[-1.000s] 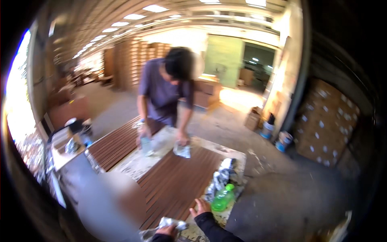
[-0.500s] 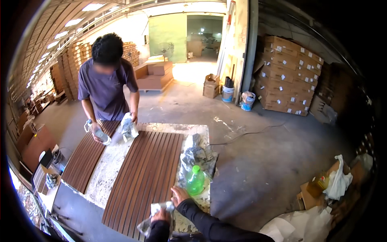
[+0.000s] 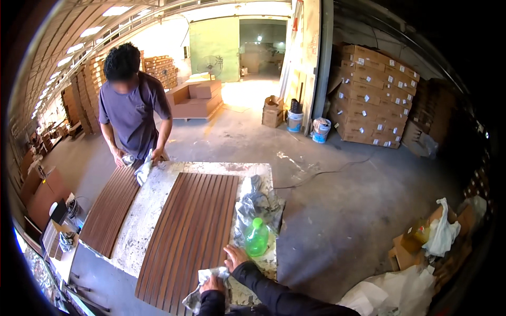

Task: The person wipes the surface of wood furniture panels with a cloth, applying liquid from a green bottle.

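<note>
– What lies on the worktop (image 3: pixel 150 210)?
– A brown slatted panel (image 3: pixel 192 231) along its middle, a second one at its left edge.
– And the hands?
– The right hand (image 3: pixel 234 258) rests flat, fingers spread, at the panel's near right corner beside a green bottle (image 3: pixel 256 238); the left hand (image 3: pixel 212 284) grips a pale rag (image 3: pixel 203 287) on the panel's near end

- I see a dark reddish-brown slatted panel (image 3: pixel 192 231), ribbed in long parallel grooves.
- At its 9 o'clock, a second brown slatted panel (image 3: pixel 109 209), same ribbing.
- Worktop (image 3: pixel 145 210): mottled off-white, stained grey.
- At the first panel's 3 o'clock, a translucent green bottle (image 3: pixel 256 238).
- My left hand (image 3: pixel 212 284) grips a pale grey rag (image 3: pixel 203 287); sleeves black.
</note>
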### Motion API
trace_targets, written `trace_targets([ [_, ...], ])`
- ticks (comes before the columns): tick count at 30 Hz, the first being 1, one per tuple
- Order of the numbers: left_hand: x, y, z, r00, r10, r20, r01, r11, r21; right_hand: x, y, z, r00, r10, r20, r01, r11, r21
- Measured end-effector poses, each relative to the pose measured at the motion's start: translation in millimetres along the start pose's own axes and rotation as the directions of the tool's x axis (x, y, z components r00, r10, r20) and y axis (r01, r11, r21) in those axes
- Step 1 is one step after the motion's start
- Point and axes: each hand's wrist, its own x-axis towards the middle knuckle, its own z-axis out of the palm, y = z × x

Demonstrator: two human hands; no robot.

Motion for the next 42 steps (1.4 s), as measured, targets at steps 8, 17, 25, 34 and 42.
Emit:
trace_targets([
  [8, -48.8, -14.5, -22.6, 0.939, 0.243, -0.244, -0.292, 0.938, -0.187, 0.1, -3.4, -0.4, 1.0, 0.01, 0.023, -0.01, 1.0, -0.021],
  [17, -27.5, -17.0, -12.7, 0.994, -0.027, 0.103, 0.024, 0.999, 0.028, 2.3, 5.3, 16.2, 0.99, -0.105, -0.093, 0.103, 0.994, -0.02],
  [25, -72.4, -23.5, -35.4, 0.996, 0.083, 0.043, -0.079, 0.992, -0.101, -9.8, 2.1, 5.3, 0.998, -0.051, -0.024, 0.05, 0.997, -0.066],
  [34, -115.0, -53.7, -66.3, 0.721, -0.318, 0.616, 0.203, 0.947, 0.25, 12.1, 9.6, 17.0, 0.991, -0.13, 0.001, 0.13, 0.987, -0.094],
  [42, -152.7, -198.2, -190.8, 0.666, -0.593, -0.452, 0.717, 0.677, 0.168, 7.1, 6.5, 27.6, 0.99, -0.108, 0.092, 0.12, 0.983, -0.14],
])
